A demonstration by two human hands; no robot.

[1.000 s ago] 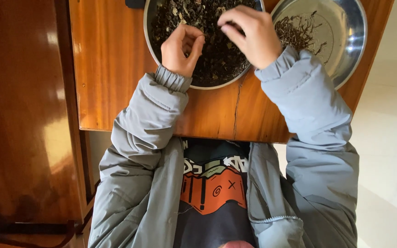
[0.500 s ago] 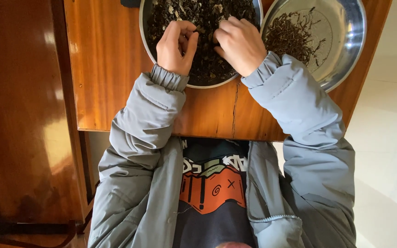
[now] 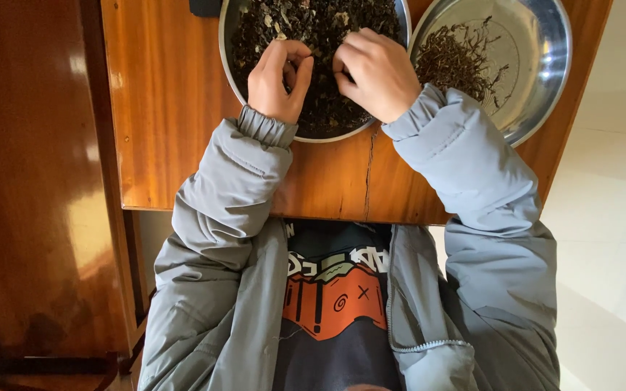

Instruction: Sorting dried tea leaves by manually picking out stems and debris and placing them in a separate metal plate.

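Note:
A round metal bowl [image 3: 227, 69] full of dark dried leaves [image 3: 306, 25] sits on the wooden table, straight ahead of me. My left hand [image 3: 278, 80] rests in the leaves with its fingers curled and pinched together. Close beside it, my right hand [image 3: 374, 72] is also curled over the leaves with fingertips down in them. Whether either hand pinches leaves is hidden by the fingers. To the right, a second metal bowl [image 3: 545, 65] holds a small heap of thin dark stems [image 3: 458, 61].
The wooden table [image 3: 168, 108] has a crack running to its near edge between my arms. A dark wooden panel [image 3: 30, 181] stands at the left. Pale floor tiles [image 3: 610, 232] lie at the right. A dark object [image 3: 204, 7] peeks in at the top edge.
My right hand has moved left and down, closer to the left hand, and both now work close together in the leaves. The view has shifted slightly.

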